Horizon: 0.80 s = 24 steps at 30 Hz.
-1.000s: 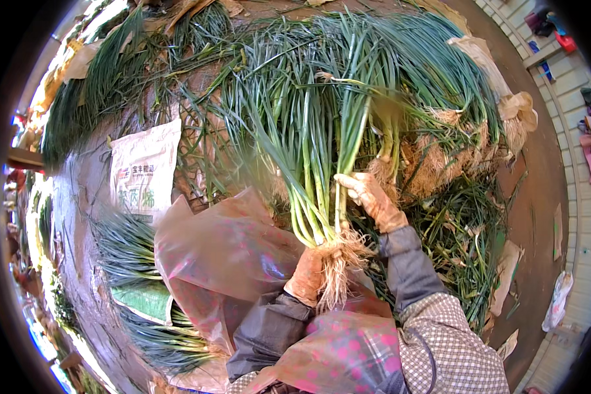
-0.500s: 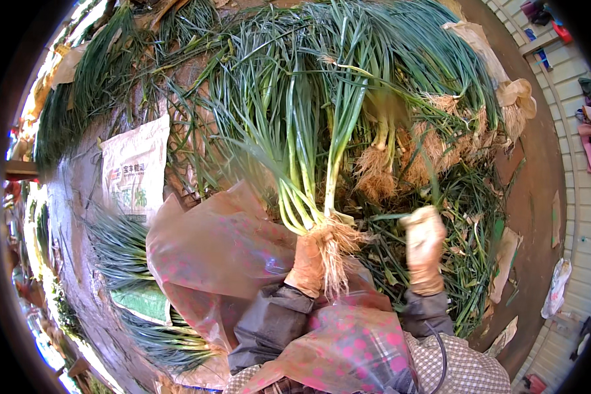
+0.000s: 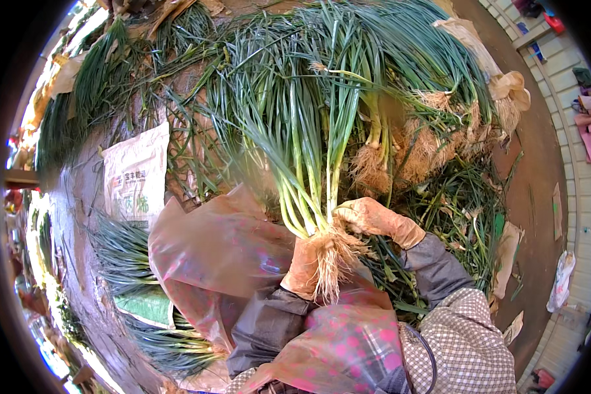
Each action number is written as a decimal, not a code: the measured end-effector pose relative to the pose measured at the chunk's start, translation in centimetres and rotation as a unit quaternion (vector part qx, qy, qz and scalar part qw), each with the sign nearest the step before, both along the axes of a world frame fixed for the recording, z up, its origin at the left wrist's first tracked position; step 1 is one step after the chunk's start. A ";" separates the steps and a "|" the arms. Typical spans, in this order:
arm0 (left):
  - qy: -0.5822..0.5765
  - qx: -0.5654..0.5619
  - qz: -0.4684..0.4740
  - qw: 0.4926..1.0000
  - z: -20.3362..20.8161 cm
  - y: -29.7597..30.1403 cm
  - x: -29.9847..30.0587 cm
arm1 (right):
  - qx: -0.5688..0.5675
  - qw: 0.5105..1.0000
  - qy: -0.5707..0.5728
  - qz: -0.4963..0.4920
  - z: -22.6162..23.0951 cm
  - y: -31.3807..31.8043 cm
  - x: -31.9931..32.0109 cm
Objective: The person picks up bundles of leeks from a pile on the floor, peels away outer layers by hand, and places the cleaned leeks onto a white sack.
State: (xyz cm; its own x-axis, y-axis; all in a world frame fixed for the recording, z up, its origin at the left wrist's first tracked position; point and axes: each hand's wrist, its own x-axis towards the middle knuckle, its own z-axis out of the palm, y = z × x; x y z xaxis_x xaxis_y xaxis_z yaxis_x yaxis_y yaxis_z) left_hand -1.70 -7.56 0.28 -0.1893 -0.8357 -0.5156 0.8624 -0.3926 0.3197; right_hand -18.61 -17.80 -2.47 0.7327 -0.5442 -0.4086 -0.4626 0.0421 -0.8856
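My left hand (image 3: 301, 269), in a tan-orange work glove, is closed round the root end of a bunch of green onions (image 3: 297, 174). Their pale stems fan upward into long green leaves, and a tangle of light roots (image 3: 331, 262) hangs over the glove. My right hand (image 3: 374, 218), gloved alike, reaches in from the right. Its bent fingers pinch at the base of the stems just above the roots; the fingertips are partly hidden. Below both hands, a translucent plastic apron with pink dots (image 3: 358, 338) covers my lap.
A heap of green onions with bushy roots (image 3: 427, 154) lies ahead and to the right. Stripped leaves (image 3: 463, 217) litter the ground on my right. To the left are a white printed sack (image 3: 136, 174) and tied-looking bundles (image 3: 121, 253). A pale ribbed wall (image 3: 584, 217) runs along the far right.
My right hand has swung left from beside the bunch, letting go of a leaf strip, and now touches the stem bases. The left hand keeps its hold in nearly the same place.
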 end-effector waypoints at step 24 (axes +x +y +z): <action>-0.054 0.107 -0.085 0.989 -0.8 -0.5 -1.5 | -0.328 0.805 0.434 -0.235 -2.2 -9.9 -3.0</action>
State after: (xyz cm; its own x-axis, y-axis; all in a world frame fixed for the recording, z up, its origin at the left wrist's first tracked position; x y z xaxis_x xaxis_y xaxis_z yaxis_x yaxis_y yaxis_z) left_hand -3.21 -8.10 -0.47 -0.2524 -0.6656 -0.7023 0.7429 -0.5983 0.3001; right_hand -21.56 -27.67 -4.68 -0.0243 -0.9857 -0.1669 -0.9890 0.0481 -0.1400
